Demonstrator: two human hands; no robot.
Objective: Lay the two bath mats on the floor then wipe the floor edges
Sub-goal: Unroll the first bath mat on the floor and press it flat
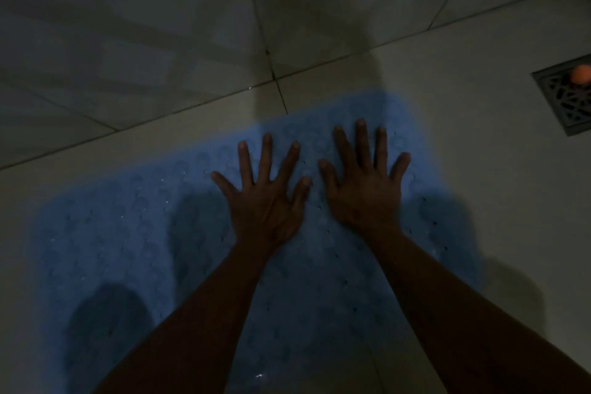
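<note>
Two bare forearms reach forward over a pale blue rubbery bath mat with rows of round bumps and small holes (128,233), which lies flat on the pale tiled floor (447,144). The left hand (265,201) and right hand (364,189) lie palm down just beside each other near the mat's far edge, each grip spread wide, fingers splayed and holding nothing. The mat extends under both grips and out to the left of them. Beyond the fingertips run dark grout lines. Far right of the right grip sits a square dark metal floor drain grate (566,99) with a small orange round thing (580,74) on it.
</note>
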